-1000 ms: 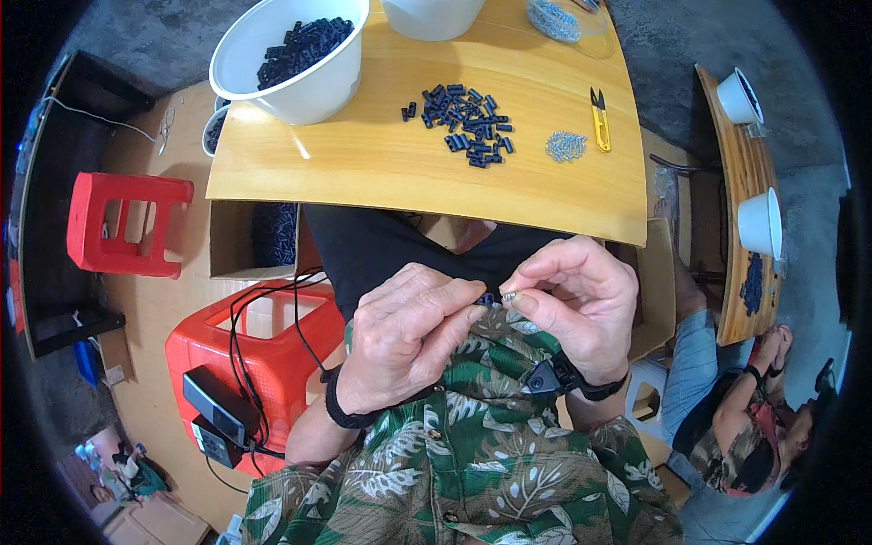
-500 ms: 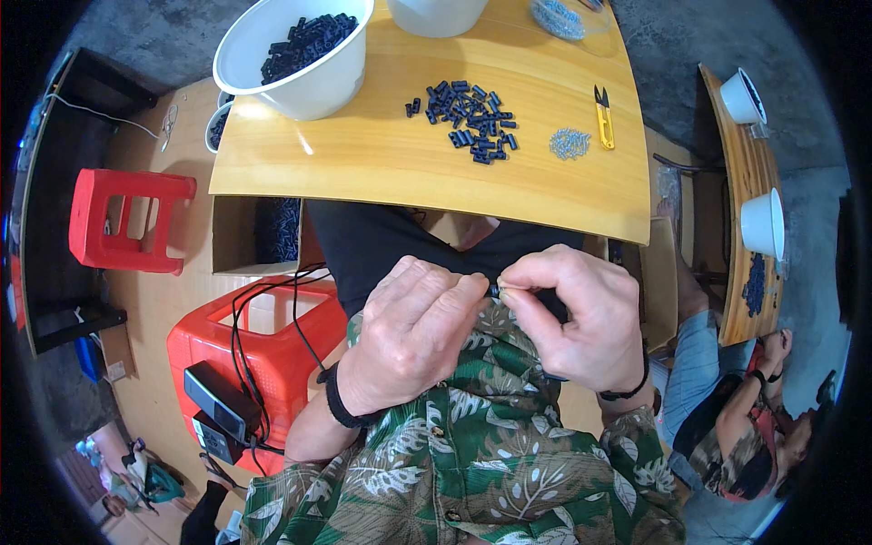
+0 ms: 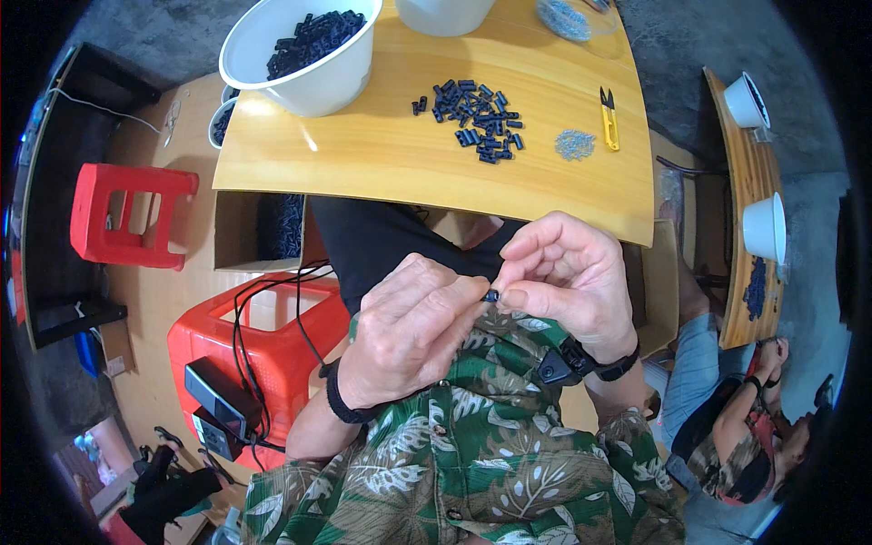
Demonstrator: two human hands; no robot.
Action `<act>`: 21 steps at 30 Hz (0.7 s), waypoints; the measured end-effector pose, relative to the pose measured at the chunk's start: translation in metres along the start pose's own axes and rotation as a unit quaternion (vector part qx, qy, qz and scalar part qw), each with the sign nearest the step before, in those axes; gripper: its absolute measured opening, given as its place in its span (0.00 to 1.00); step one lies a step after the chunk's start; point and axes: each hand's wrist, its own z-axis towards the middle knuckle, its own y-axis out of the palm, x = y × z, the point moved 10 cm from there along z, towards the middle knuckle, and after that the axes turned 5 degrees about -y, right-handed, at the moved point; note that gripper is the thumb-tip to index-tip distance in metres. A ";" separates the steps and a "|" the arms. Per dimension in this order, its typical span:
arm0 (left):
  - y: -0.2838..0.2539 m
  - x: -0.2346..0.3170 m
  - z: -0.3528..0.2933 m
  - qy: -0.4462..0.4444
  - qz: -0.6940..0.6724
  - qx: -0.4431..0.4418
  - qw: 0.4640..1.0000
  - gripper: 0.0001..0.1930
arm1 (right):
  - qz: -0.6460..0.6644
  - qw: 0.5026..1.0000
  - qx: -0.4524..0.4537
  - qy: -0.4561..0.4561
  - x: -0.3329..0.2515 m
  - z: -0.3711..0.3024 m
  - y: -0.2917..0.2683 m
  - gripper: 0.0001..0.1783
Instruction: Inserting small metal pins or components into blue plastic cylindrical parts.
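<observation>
In front of my shirt, just off the table's near edge, my left hand (image 3: 413, 320) pinches a small black plastic piece (image 3: 490, 296) between thumb and forefinger. Only the end of that piece shows; the fingers cover the rest. Right beside it is my right hand (image 3: 574, 283), its thumb and forefinger apart and its thumb tip close to the piece. Whether a fingertip touches the piece I cannot tell. Beyond my hands, a loose pile of small black plastic pieces (image 3: 472, 116) lies on the wooden table (image 3: 363, 168), with a heap of tiny silvery parts (image 3: 574, 144) to its right.
Yellow-handled thread snips (image 3: 609, 123) lie near the table's right edge. At the far left stands a white tub (image 3: 350, 77) of black pieces; a clear dish (image 3: 595, 27) is at the far right. A red stool (image 3: 300, 336) holds black devices and cables. Another person (image 3: 740, 436) sits at right.
My right forefinger and thumb have parted, and that hand has turned and lifted slightly. The black piece's end now shows at my left fingertips. My left hand stays nearly where it was.
</observation>
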 end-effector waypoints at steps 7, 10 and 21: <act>0.000 0.001 0.000 0.008 0.004 0.025 1.000 0.14 | 0.035 0.998 0.009 0.042 0.009 0.003 0.000 0.17; 0.000 0.000 -0.001 0.004 0.011 0.022 1.000 0.15 | 0.037 0.998 0.006 0.058 0.012 0.005 0.002 0.16; 0.000 -0.013 -0.008 -0.031 0.027 0.013 0.999 0.18 | 0.093 0.995 0.035 0.015 0.039 0.007 0.007 0.06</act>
